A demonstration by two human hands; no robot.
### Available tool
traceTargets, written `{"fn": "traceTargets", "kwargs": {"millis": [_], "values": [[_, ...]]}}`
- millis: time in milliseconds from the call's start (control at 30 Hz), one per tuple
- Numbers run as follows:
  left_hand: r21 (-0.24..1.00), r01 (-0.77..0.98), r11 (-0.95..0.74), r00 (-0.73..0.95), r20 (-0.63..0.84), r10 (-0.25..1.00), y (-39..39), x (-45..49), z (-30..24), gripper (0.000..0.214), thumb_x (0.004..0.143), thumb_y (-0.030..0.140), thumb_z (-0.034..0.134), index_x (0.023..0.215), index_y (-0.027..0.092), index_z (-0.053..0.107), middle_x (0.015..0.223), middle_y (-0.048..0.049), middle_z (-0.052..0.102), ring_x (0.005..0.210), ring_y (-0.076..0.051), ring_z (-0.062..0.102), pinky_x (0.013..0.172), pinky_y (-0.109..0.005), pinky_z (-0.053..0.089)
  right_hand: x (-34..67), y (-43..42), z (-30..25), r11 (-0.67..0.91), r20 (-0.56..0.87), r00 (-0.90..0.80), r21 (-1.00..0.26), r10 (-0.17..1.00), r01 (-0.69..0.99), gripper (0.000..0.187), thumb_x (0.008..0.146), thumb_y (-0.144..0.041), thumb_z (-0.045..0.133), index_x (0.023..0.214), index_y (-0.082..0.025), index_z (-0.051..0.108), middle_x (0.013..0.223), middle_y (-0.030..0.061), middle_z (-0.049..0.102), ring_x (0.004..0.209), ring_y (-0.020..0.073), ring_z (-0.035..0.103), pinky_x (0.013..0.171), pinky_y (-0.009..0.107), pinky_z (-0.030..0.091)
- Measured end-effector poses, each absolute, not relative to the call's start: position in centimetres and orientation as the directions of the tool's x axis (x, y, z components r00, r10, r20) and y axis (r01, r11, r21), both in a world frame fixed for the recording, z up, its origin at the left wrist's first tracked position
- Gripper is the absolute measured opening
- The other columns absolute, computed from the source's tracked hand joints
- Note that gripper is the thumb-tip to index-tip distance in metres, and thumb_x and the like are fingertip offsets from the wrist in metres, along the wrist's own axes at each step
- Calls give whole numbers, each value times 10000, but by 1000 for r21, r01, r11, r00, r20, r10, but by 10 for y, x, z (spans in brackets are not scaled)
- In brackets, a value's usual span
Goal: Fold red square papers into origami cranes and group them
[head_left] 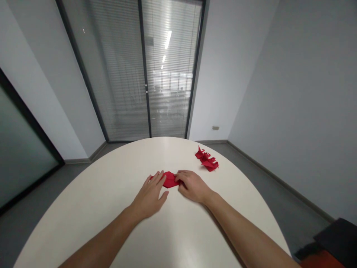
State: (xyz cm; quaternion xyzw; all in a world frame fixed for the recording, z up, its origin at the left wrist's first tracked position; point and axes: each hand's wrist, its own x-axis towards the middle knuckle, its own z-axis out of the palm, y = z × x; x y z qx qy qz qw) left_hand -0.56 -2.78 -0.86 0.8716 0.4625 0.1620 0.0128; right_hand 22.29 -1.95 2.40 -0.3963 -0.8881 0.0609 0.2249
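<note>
A folded piece of red paper point(170, 179) lies flat on the white round table point(111, 193), between my two hands. My left hand point(152, 194) rests on its left end with the fingers stretched out flat. My right hand point(192, 186) presses on its right end, fingers curled down onto the paper's edge. A small pile of folded red paper figures point(208, 160) sits on the table beyond and to the right of my right hand, not touched by either hand.
The table's far rim point(164, 138) curves in front of a glass door with blinds point(145, 74). Grey walls stand left and right. A dark chair with an orange part point(331, 242) is at the lower right, off the table.
</note>
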Motion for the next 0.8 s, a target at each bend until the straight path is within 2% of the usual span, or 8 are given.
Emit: {"fn": "traceTargets", "kwargs": {"millis": [67, 167, 300, 400, 600, 700, 800], "values": [[200, 774, -601, 553, 248, 795, -29, -6, -7, 553, 979, 344, 446, 1498, 154, 420, 1565, -134, 431, 1459, -272, 386, 1202, -502, 311, 217, -25, 25, 663, 352, -567, -293, 745, 689, 436, 826, -108, 511, 1242, -137, 638, 1291, 136, 671, 1272, 261, 577, 1121, 426, 407], [206, 729, -652, 599, 267, 755, -32, -6, -3, 493, 955, 282, 470, 1432, 161, 508, 1523, -127, 494, 1424, -254, 437, 1207, -466, 320, 206, -34, 22, 639, 283, -574, -300, 769, 708, 589, 932, -260, 490, 1496, -102, 425, 1561, 171, 415, 1457, 285, 377, 1220, 485, 254], [215, 711, -669, 628, 233, 743, -33, -6, 2, 555, 925, 214, 462, 1476, 148, 452, 1556, -122, 448, 1451, -232, 401, 1218, -446, 310, 199, -39, 17, 600, 99, -609, -355, 787, 717, 692, 1007, -425, 398, 1587, -89, 225, 1628, 180, 250, 1526, 286, 214, 1246, 511, 167], [197, 766, -611, 583, 185, 791, -32, -6, 1, 588, 937, 220, 408, 1505, 69, 390, 1586, -168, 374, 1481, -251, 348, 1215, -462, 312, 200, -38, 19, 572, 39, -604, -372, 796, 731, 700, 1014, -442, 374, 1593, -92, 199, 1640, 170, 203, 1537, 277, 169, 1251, 510, 143], [150, 866, -477, 442, 218, 870, -33, -5, 0, 560, 965, 265, 350, 1451, 5, 445, 1563, -235, 372, 1479, -315, 333, 1194, -524, 323, 200, -39, 26, 550, 1, -590, -363, 808, 752, 698, 1007, -422, 373, 1595, -94, 190, 1643, 157, 185, 1540, 277, 147, 1259, 502, 110], [170, 803, -571, 529, 235, 815, -35, -3, 3, 586, 956, 267, 388, 1502, 57, 388, 1603, -185, 317, 1506, -278, 278, 1220, -500, 286, 202, -39, 28, 563, 5, -601, -354, 800, 747, 683, 993, -367, 387, 1596, -110, 197, 1644, 147, 184, 1539, 274, 154, 1258, 504, 106], [234, 738, -633, 609, 173, 774, -37, -1, 8, 599, 968, 274, 380, 1534, 84, 337, 1610, -154, 320, 1499, -231, 306, 1222, -440, 301, 206, -38, 31, 579, 5, -618, -356, 786, 733, 671, 989, -329, 384, 1597, -117, 196, 1643, 146, 194, 1537, 273, 159, 1256, 510, 114]]}}
